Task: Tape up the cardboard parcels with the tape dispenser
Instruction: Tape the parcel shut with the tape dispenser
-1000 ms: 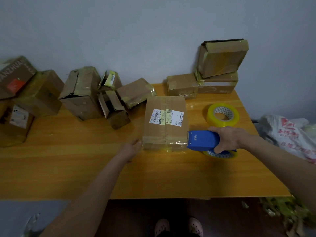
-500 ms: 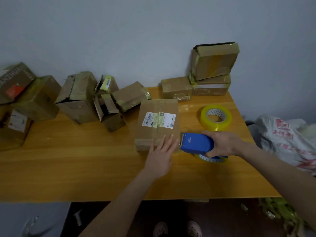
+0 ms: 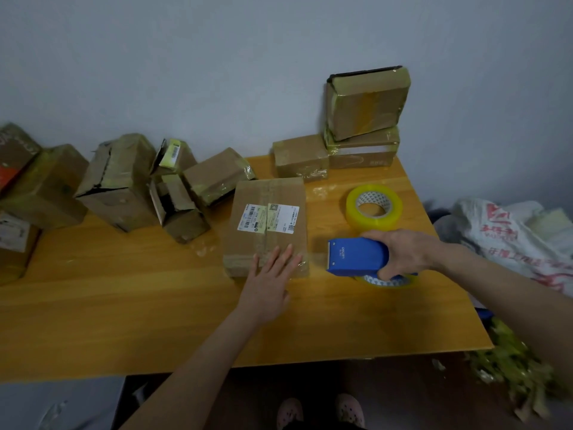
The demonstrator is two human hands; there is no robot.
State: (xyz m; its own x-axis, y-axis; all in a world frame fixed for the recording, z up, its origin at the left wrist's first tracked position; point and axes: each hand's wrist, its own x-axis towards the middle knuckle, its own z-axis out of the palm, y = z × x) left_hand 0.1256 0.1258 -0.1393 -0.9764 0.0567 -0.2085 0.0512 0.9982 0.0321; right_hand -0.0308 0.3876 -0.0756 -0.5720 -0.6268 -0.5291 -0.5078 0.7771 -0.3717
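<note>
Left hand (image 3: pixel 269 279) flat, fingers straight, pressing labelled parcel (image 3: pixel 267 225); right hand (image 3: pixel 406 254) grips blue tape dispenser (image 3: pixel 356 256) just right of it on worktop (image 3: pixel 124 305).

Parcel label (image 3: pixel 268 218) print unreadable, dispenser's tape roll (image 3: pixel 387 280) mostly hidden, left-edge boxes (image 3: pixel 15 259) cropped

Head view: wide-angle camera worn on the person's head.
Facing: forward and down onto the table (image 3: pixel 108 305), with the wall (image 3: pixel 217 72) behind.
Range: near; the table fills mid-frame.
</note>
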